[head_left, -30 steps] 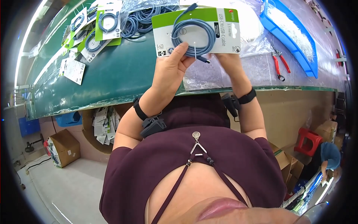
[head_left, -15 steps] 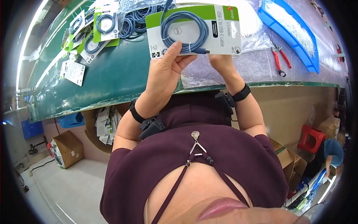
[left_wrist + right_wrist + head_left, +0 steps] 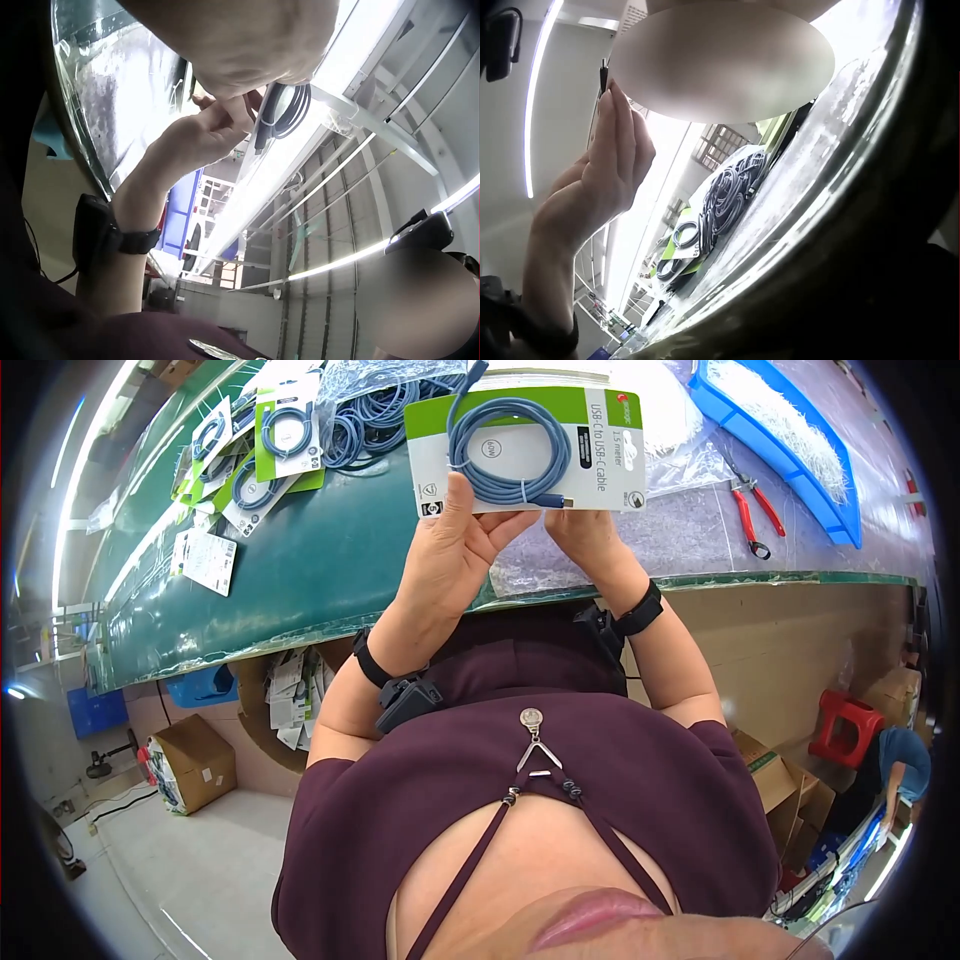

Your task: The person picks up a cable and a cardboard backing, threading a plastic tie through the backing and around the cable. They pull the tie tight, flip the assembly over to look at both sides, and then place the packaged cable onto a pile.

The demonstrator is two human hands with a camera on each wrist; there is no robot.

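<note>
A green and white cable card (image 3: 600, 445) is held up over the table, its printed face toward the head camera. On it lies a coiled blue-grey cable (image 3: 557, 435) bound with small ties, one plug at the card's lower edge. The left hand (image 3: 445, 550) grips the card's lower left, thumb in front and fingers behind. At the lower right edge is the right hand (image 3: 590, 545), its fingertips hidden behind the card. In the left wrist view the coil (image 3: 289, 112) hangs beside the fingers.
Carded cables (image 3: 285, 435) and loose coiled cables (image 3: 375, 420) lie at the table's left and back. On the right are red-handled pliers (image 3: 745, 515) and a blue tray (image 3: 780, 445) of white strands. A small white card (image 3: 208, 560) lies near the left edge.
The card moved left and came closer, then shifted slightly right again. The left thumb slid from the coil toward the card's lower left. The right hand has moved a little left.
</note>
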